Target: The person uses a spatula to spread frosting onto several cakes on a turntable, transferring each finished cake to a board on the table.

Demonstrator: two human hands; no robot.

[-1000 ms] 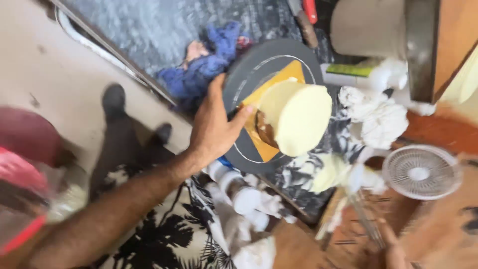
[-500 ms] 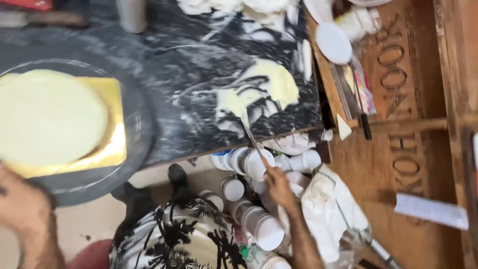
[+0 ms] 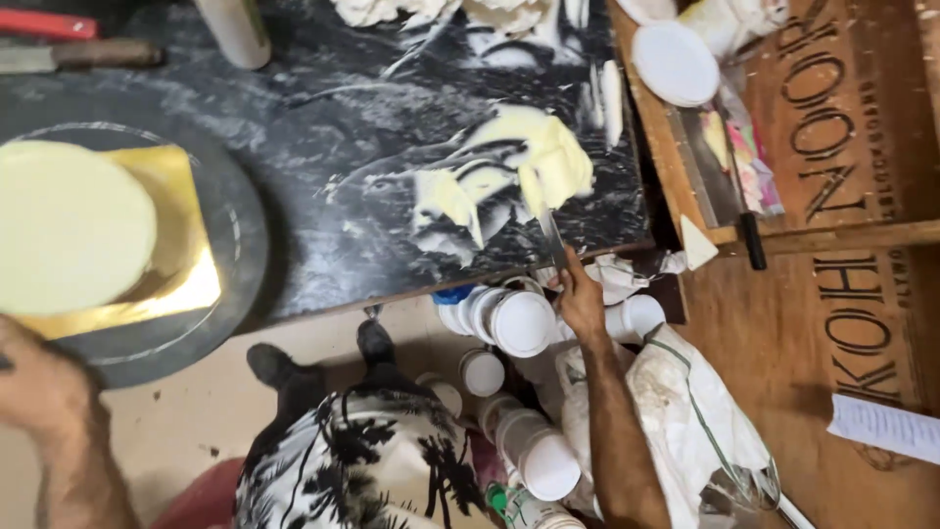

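Observation:
A pale yellow round cake [image 3: 69, 225] sits on a gold board [image 3: 181, 274] atop a dark round turntable [image 3: 240, 245] at the left of the black marble counter [image 3: 372, 118]. My left hand [image 3: 39, 387] is at the turntable's near rim, blurred, its fingers hard to read. My right hand [image 3: 583, 299] grips a palette knife [image 3: 551, 235] at the counter's front edge. The blade tip reaches into a heap of yellow cream [image 3: 548, 162] smeared on the marble.
Several white plastic jars [image 3: 519, 323] are stacked below the counter beside a stained cloth bag [image 3: 685, 411]. A wooden board at the right carries a white lid [image 3: 676, 64], a black-handled tool [image 3: 749, 240] and a paper sheet [image 3: 881, 426]. A pale cylinder [image 3: 235, 29] and knives [image 3: 69, 54] lie at the back left.
My right hand has lifted the palette knife up to the cream heap on the marble. The view has shifted, so the cake now sits further left.

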